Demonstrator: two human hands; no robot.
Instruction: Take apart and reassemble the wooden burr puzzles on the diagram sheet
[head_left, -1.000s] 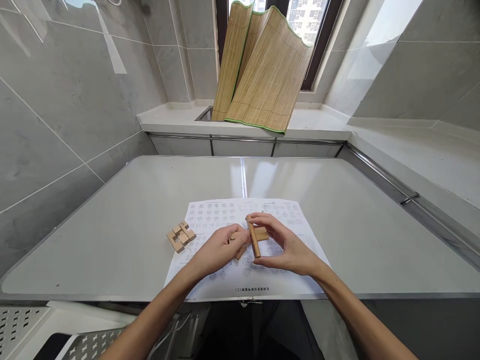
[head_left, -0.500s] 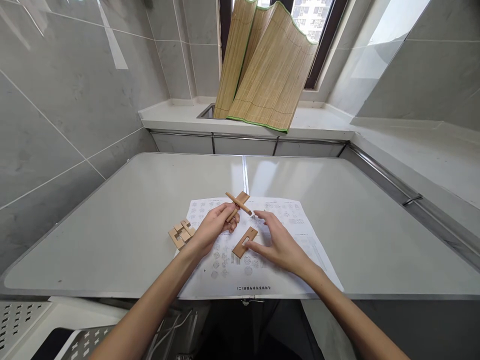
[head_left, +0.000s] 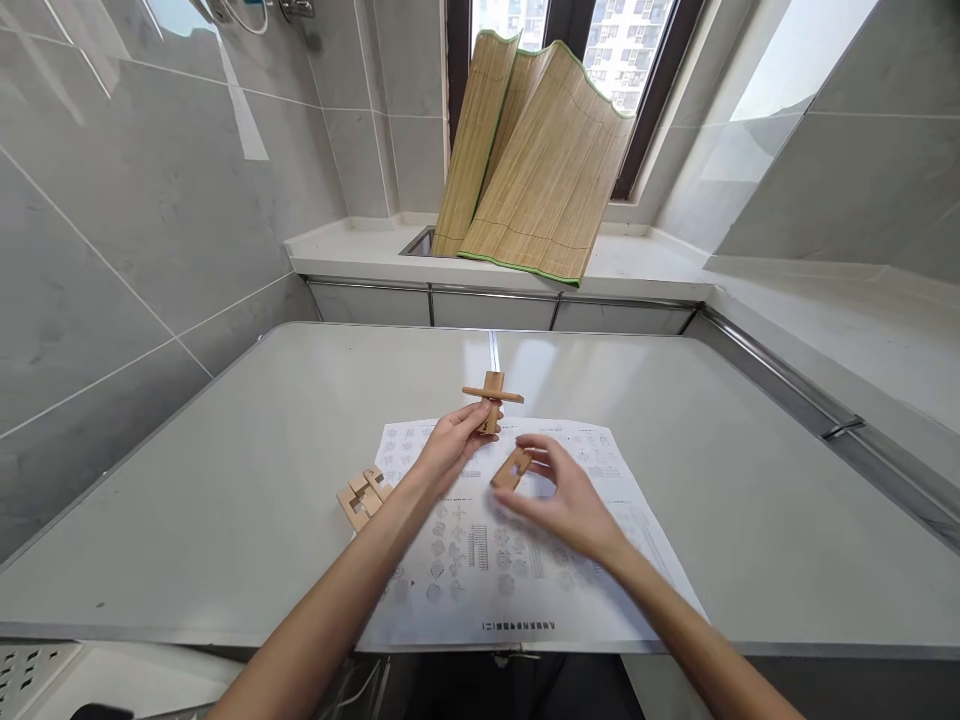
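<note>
My left hand (head_left: 457, 442) grips two crossed wooden puzzle pieces (head_left: 493, 385), one upright flat piece with another passing across it, raised above the sheet. In my right hand (head_left: 559, 495) is a flat wooden puzzle piece with a slot (head_left: 512, 468), pinched at its edges between thumb and fingers and tilted. Beneath both hands lies a white instruction sheet (head_left: 525, 590) printed with small diagrams. By my left forearm, several wooden pieces joined into a block (head_left: 363, 496) rest at the sheet's left edge, partly covered by the arm.
The white folding table (head_left: 202, 520) has a seam down its middle. Beyond its far edge is a ledge (head_left: 337, 250) with a folded bamboo mat (head_left: 540, 180) leaning at the window. A metal rail (head_left: 780, 370) runs along the right. A white perforated item (head_left: 45, 670) sits low at the left.
My right hand has taken hold of the slotted piece and lifted it off the sheet. My left hand has turned the crossed pieces more upright. The view has tilted up slightly.
</note>
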